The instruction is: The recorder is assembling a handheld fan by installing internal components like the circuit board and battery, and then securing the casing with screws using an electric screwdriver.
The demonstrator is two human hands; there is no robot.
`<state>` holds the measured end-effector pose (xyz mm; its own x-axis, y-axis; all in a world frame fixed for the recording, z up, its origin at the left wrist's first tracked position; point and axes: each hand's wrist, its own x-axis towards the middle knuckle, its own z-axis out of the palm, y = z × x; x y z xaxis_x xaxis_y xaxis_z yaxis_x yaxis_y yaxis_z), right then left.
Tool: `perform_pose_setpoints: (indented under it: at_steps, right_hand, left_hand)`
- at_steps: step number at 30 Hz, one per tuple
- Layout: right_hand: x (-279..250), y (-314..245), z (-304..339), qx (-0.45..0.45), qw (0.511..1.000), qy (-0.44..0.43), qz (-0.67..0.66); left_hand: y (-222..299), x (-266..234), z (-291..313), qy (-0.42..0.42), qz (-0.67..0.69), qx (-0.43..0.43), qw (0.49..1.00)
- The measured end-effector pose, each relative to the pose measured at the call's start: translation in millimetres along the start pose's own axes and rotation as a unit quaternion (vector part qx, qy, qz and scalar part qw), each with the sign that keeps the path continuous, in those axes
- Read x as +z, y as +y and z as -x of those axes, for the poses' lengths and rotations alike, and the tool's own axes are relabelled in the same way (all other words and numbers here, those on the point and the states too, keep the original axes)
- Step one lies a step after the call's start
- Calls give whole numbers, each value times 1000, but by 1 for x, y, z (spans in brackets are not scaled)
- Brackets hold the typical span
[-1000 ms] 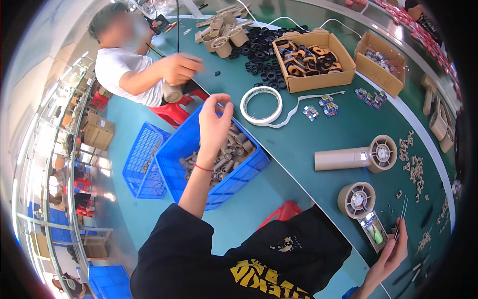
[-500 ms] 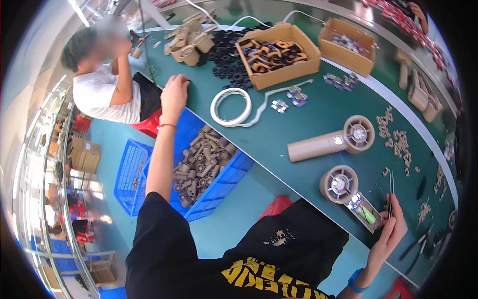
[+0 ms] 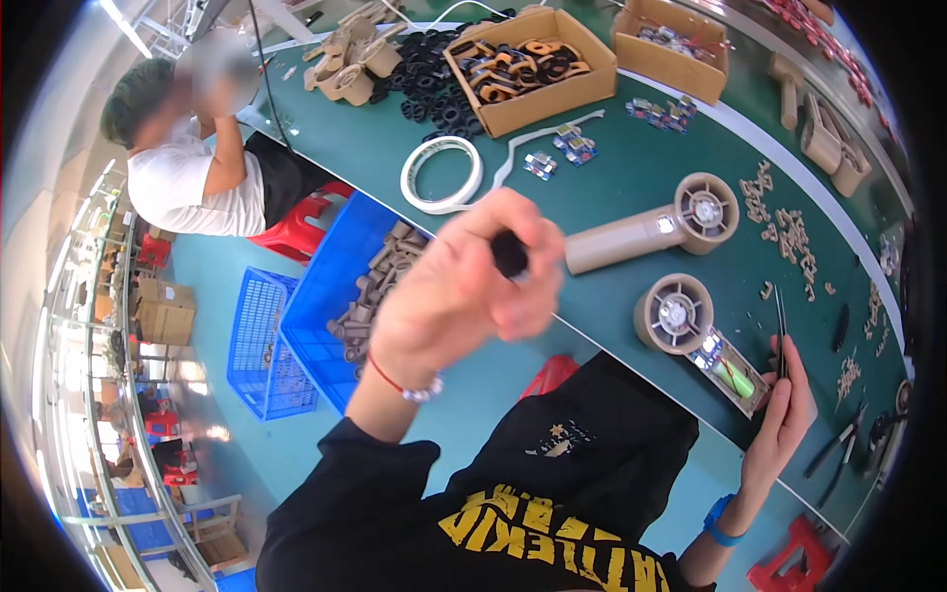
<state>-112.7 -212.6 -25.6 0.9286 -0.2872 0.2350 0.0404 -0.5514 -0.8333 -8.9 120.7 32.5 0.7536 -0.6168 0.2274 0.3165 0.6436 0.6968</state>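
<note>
Raised over the table's front edge, my left hand (image 3: 449, 286) has its fingers curled around a small black piece (image 3: 509, 255), whose exact kind I cannot make out. My right hand (image 3: 786, 409) grips a pair of tweezers (image 3: 781, 326), points away from me. Beside those fingers lies a beige handheld fan (image 3: 646, 314) with its handle uncovered. A small circuit board (image 3: 710, 345) and a green battery (image 3: 735, 380) show inside that handle. Just beyond is another beige handheld fan (image 3: 621, 244), its handle covered.
A white tape roll (image 3: 406, 183), small circuit boards (image 3: 575, 145), black rings (image 3: 434, 89) and a carton of rings (image 3: 538, 113) occupy the far table. Small beige parts (image 3: 789, 242) and pliers (image 3: 838, 449) lie right. Blue crates (image 3: 321, 316) stand below; a co-worker (image 3: 187, 168) sits left.
My left hand has come back from the far left table edge toward me and rightward, bringing the black piece. My right hand keeps the tweezers beside the uncovered fan. The view has shifted slightly.
</note>
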Motion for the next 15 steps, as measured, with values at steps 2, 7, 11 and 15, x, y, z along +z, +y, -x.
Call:
perform_pose_setpoints:
  at_steps: [2,7,11,15]
  right_hand:
    - [2,-2,0,-13,1000,5,4]
    - [6,-5,2,0,996,16,-90]
    - [7,-7,4,2,991,41,-129]
    - [6,-6,5,17,987,66,-146]
  left_hand:
    - [-16,14,-8,-43,50,-21,998]
    - [-34,31,-18,-62,81,-44,994]
    - [-38,40,-19,-51,72,-51,995]
    - [-41,44,-18,-46,58,-51,996]
